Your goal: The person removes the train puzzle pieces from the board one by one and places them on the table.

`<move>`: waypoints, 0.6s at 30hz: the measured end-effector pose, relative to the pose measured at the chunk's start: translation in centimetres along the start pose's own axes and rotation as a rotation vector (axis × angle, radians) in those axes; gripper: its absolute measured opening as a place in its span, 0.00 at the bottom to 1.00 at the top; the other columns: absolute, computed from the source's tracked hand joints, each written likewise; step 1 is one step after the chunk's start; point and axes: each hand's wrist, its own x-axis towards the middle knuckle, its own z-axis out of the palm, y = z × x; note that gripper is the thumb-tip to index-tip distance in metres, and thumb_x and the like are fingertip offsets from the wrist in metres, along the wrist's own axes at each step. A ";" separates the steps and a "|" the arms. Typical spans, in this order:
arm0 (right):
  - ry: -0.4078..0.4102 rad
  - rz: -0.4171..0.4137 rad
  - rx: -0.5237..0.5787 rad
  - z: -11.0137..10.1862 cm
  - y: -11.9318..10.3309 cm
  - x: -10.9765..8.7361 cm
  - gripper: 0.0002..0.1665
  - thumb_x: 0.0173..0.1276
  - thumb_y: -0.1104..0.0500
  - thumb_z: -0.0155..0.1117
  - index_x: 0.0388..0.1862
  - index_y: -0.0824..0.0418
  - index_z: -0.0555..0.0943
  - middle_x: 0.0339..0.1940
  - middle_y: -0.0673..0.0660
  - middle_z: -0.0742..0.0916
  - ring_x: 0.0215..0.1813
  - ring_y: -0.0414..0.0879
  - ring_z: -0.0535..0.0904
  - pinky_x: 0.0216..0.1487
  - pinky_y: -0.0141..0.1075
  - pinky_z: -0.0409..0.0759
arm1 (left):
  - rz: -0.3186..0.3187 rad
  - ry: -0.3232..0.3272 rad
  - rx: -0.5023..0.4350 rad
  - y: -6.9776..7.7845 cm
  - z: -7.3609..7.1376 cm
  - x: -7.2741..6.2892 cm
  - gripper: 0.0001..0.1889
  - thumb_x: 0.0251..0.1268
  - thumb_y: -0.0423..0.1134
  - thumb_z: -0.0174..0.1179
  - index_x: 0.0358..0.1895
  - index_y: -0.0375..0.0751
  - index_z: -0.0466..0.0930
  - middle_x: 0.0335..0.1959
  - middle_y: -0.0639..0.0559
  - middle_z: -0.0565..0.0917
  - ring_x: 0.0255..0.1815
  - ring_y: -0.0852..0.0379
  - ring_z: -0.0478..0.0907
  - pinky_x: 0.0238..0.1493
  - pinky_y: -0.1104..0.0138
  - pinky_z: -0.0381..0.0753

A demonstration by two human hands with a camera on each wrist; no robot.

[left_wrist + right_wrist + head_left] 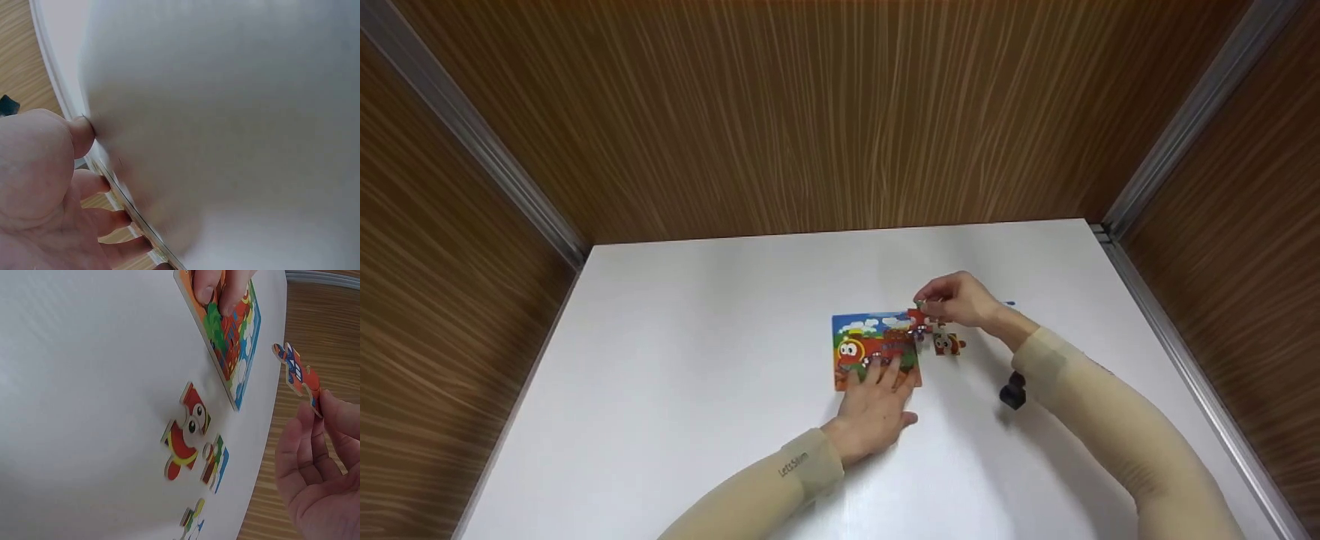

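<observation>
A flat picture puzzle (840,324) with a red cartoon train lies on the white table. My left hand (873,416) rests on its lower part, fingers spread and straight, thumb out to the side. In the right wrist view two of those fingertips (229,305) press on the picture. Between thumb and fingers, my right hand (960,301) pinches a red puzzle piece (297,371) with blue wheels, raised near the puzzle's upper right corner. Below that hand lies a loose piece (947,344) with cartoon eyes.
Beside the eyed piece are a small loose piece (216,464) with a blue edge and another (194,520), partly cut off by the frame. A small black object (1013,391) shows under the right wrist. Wood-grain panels (840,112) enclose the white table (697,337) at back and sides.
</observation>
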 end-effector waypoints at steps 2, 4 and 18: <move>0.012 0.007 0.000 -0.4 0.4 -0.4 0.17 0.82 0.62 0.69 0.63 0.70 0.89 0.53 0.67 0.94 0.42 0.44 0.84 0.46 0.32 0.90 | 0.001 0.003 0.003 0.0 0.0 0.0 0.36 0.90 0.66 0.48 0.92 0.59 0.61 0.94 0.48 0.61 0.94 0.38 0.62 0.86 0.37 0.71; 0.020 0.009 0.002 -0.8 0.8 -0.8 0.17 0.83 0.62 0.69 0.63 0.70 0.89 0.51 0.66 0.94 0.41 0.44 0.84 0.44 0.31 0.89 | 0.001 0.005 0.003 0.0 0.1 0.0 0.37 0.89 0.66 0.48 0.92 0.60 0.61 0.94 0.48 0.61 0.93 0.38 0.62 0.86 0.37 0.72; 0.117 0.081 -0.001 -4.5 4.0 -4.0 0.19 0.82 0.61 0.70 0.66 0.69 0.89 0.54 0.62 0.93 0.44 0.39 0.80 0.42 0.28 0.83 | 0.010 0.023 -0.041 -0.2 0.2 0.0 0.38 0.89 0.66 0.49 0.93 0.60 0.58 0.95 0.46 0.60 0.93 0.36 0.61 0.84 0.33 0.71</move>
